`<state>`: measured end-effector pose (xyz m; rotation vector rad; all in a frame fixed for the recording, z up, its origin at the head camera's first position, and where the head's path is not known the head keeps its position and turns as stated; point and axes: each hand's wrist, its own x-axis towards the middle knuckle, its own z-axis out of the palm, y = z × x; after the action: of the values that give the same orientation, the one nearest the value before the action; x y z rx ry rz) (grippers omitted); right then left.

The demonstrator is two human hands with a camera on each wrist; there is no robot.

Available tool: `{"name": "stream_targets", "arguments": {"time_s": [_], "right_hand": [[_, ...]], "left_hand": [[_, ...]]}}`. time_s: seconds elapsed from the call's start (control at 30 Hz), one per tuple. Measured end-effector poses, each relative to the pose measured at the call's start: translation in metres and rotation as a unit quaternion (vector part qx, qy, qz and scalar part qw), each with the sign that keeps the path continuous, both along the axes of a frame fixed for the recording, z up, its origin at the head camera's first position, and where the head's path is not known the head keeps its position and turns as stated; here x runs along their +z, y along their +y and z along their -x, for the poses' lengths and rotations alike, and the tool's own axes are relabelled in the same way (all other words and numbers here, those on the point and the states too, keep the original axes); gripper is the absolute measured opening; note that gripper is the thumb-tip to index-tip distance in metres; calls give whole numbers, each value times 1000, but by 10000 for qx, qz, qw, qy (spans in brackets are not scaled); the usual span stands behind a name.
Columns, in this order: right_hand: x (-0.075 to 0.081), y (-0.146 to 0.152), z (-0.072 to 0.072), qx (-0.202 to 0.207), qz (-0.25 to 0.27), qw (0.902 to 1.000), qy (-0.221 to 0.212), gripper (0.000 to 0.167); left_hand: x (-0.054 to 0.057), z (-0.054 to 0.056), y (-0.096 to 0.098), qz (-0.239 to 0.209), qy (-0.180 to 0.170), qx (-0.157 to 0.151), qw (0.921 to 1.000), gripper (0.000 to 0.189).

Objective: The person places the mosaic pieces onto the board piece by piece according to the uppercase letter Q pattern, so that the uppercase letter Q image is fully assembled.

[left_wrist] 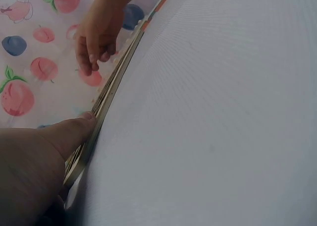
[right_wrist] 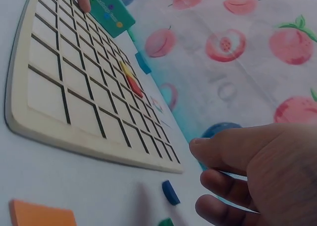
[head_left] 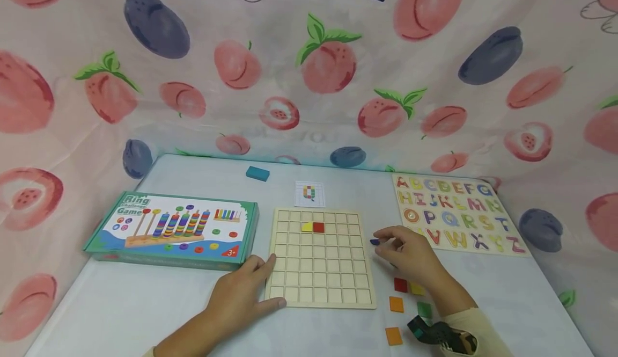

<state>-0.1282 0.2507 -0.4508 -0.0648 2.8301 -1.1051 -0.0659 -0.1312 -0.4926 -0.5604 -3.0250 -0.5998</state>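
Board (head_left: 320, 265) touched by spread left grip (head_left: 240, 291)
Right grip (head_left: 411, 255), fingers parted and holding nothing, near a blue piece (right_wrist: 171, 193).

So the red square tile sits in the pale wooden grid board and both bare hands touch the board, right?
Not quite: the right wrist view shows the right hand apart from the board. The left hand does touch it, and the red tile sits in it.

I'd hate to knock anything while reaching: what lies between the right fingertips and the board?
A small blue piece lies between the right hand and the board; the head and right wrist views show it.
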Motion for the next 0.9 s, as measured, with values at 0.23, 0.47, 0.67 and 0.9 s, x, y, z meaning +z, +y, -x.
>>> {"name": "stream_targets", "arguments": {"time_s": [0.23,0.47,0.67,0.9], "right_hand": [[8,21,-13,-114,-172,9996,-167,31],[5,45,-34,-359,-494,9966,-562,33],[-2,58,-49,-568,-758,9898,-1068,39],[-10,64,-60,-728,-728,9875,-1195,40]], "left_hand": [[3,-1,1,-26,-29,45,10000,91],[4,-1,1,18,-99,80,9999,92],[4,0,1,39,-99,83,9999,92],[3,-1,2,32,-92,76,9999,93]]}}
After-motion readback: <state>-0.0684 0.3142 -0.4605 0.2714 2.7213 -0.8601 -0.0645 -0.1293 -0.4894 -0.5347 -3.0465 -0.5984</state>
